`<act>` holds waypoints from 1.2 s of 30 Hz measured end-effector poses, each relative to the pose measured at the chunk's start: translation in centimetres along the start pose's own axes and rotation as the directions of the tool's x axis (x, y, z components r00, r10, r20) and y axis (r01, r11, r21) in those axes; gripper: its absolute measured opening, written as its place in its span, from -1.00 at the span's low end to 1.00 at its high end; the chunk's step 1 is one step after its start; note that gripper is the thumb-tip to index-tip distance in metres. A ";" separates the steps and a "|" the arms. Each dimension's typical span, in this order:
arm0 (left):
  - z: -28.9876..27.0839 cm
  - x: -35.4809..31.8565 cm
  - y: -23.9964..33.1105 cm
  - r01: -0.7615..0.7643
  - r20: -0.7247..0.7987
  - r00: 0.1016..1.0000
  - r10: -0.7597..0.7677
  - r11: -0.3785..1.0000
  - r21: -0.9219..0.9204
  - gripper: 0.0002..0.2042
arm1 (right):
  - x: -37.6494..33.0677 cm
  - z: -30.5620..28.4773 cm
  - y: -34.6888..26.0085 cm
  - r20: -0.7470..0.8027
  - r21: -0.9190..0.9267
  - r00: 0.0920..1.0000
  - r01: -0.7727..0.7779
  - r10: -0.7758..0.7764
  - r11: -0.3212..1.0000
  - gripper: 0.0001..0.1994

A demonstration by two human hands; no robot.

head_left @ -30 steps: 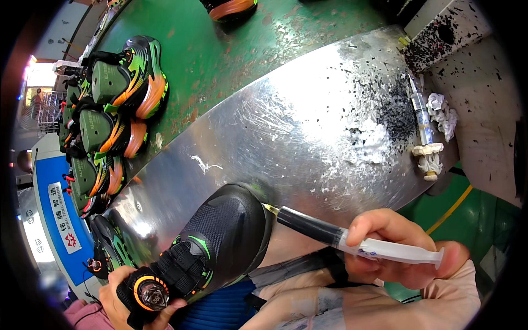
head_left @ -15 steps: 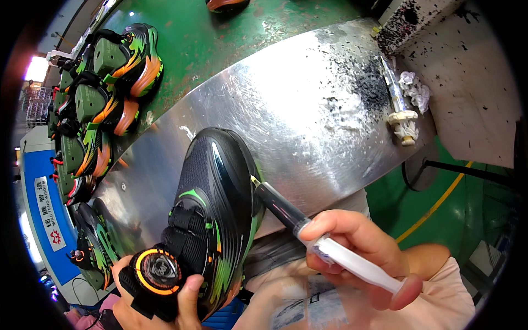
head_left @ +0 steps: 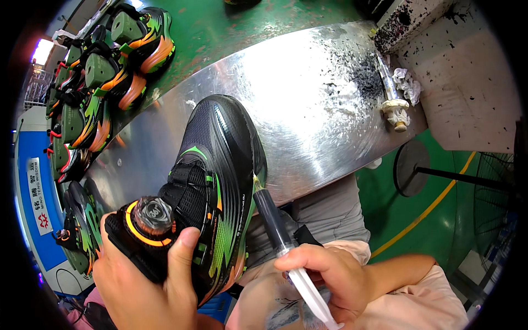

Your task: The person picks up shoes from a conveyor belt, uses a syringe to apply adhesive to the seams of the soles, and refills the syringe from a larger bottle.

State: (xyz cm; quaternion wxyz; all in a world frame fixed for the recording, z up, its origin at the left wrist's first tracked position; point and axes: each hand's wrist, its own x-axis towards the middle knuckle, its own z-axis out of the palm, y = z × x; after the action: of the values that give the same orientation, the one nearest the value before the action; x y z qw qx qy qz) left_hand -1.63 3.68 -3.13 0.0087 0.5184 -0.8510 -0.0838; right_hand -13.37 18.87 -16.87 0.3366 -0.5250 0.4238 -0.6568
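Worktop: scuffed bare metal, dark-specked toward the far right; reaches beneath the shoe's toe, contact not determinable.
Shoe: in your left grip, toe pointing away from you. Black upper, green-and-orange side, clear dial with orange ring.
Left grip: your fingers and thumb are wrapped around the collar.
Right grip: your fingers are closed around the syringe.
Syringe: dark-filled barrel, white plunger.
Needle: tip at the sole edge. Step in hand appears to be seam work; next move likely calls for a steady shoe and controlled plunger pressure.
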 end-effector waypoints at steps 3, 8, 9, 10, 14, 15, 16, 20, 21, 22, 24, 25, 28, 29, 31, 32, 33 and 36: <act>0.2 0.0 -1.3 -0.022 -0.016 1.000 0.021 0.995 -0.096 -0.61 | -0.2 -0.2 -0.4 0.090 0.014 0.996 -0.015 0.014 1.000 0.09; -0.5 0.1 -1.2 0.282 0.092 0.959 -0.267 0.915 -0.288 -0.55 | 0.1 -0.6 -3.1 -0.002 0.363 0.954 -0.279 0.301 0.889 0.02; -0.9 0.5 -1.7 0.239 0.085 0.971 -0.224 0.933 -0.269 -0.70 | 0.7 -0.5 -3.7 -0.039 0.505 0.936 -0.283 0.350 0.815 0.02; -1.0 0.6 -3.0 0.264 0.048 0.964 -0.262 0.912 -0.314 -0.69 | 2.0 -1.9 -3.6 -0.036 0.303 0.966 -0.234 0.257 0.924 -0.04; 1.4 0.0 -7.1 0.075 -0.197 0.950 -0.241 0.791 -0.607 -0.48 | 8.1 -9.1 -3.4 0.171 -0.604 0.973 -0.018 0.152 0.796 -0.26; 1.0 -0.9 -8.0 0.048 -0.251 0.938 -0.240 0.806 -0.590 -0.46 | 8.9 -10.0 -2.8 0.246 -0.788 0.919 0.005 0.307 0.616 -0.29; -1.1 -1.2 -7.4 0.127 -0.080 0.973 -0.216 0.792 -0.597 -0.47 | 8.8 -10.8 -1.9 0.279 -0.856 0.883 0.050 0.378 0.515 -0.24; -6.0 -0.4 -6.7 -0.232 -0.045 0.972 0.229 0.935 -0.267 -0.64 | 9.9 -14.0 -5.3 0.157 -0.954 0.899 0.030 0.410 0.299 -0.26; -7.4 0.1 -7.0 -0.427 -0.013 0.904 0.428 0.901 -0.080 -0.51 | 10.4 -14.7 -5.6 0.127 -0.982 0.944 0.076 0.304 0.172 -0.22; -7.1 2.3 -5.8 -0.559 0.064 0.829 0.556 0.828 0.039 -0.43 | 10.0 -16.3 -6.0 0.040 -0.998 0.952 0.024 0.303 0.057 -0.20; -3.3 7.9 -3.1 -0.834 0.106 0.548 0.830 0.534 0.137 -0.34 | 8.4 -19.5 -6.6 -0.130 -0.984 0.821 -0.174 0.556 0.026 -0.25; -2.4 8.5 -2.3 -0.883 0.229 0.469 0.853 0.461 0.089 -0.41 | 8.1 -20.8 -5.9 -0.152 -0.943 0.753 -0.305 0.640 0.135 -0.27; -1.7 8.3 -5.3 -0.887 0.185 0.430 0.884 0.452 -0.100 -0.59 | 7.8 -21.1 -4.0 -0.082 -0.867 0.863 -0.308 0.498 0.391 -0.34; -0.9 7.2 -6.7 -0.867 0.145 0.468 0.872 0.485 -0.118 -0.62 | 7.5 -20.4 -3.0 -0.076 -0.822 0.879 -0.323 0.470 0.470 -0.36; 0.5 3.9 -8.4 -0.839 -0.146 0.538 0.830 0.543 -0.003 -0.75 | 7.4 -18.4 -3.0 -0.181 -0.611 0.860 -0.478 0.477 0.631 -0.41; 1.1 2.0 -8.7 -0.803 -0.203 0.576 0.792 0.595 0.042 -0.78 | 7.3 -17.8 -2.8 -0.247 -0.409 0.820 -0.571 0.516 0.712 -0.42; 1.8 0.3 -8.9 -0.761 -0.260 0.606 0.752 0.643 0.085 -0.81 | 7.1 -17.1 -2.5 -0.304 -0.185 0.765 -0.632 0.568 0.752 -0.42; 2.4 -3.2 -8.9 -0.663 -0.241 0.712 0.659 0.745 0.075 -0.83 | 6.1 -15.1 -3.5 -0.316 -0.101 0.698 -0.698 0.643 0.709 -0.47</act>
State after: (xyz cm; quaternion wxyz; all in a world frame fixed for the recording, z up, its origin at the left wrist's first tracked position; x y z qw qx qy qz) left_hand 7.42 2.81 -6.56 0.1506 0.1862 -0.9708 -0.0158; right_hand -29.46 17.93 -12.57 0.4376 -0.2762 0.6941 -0.5004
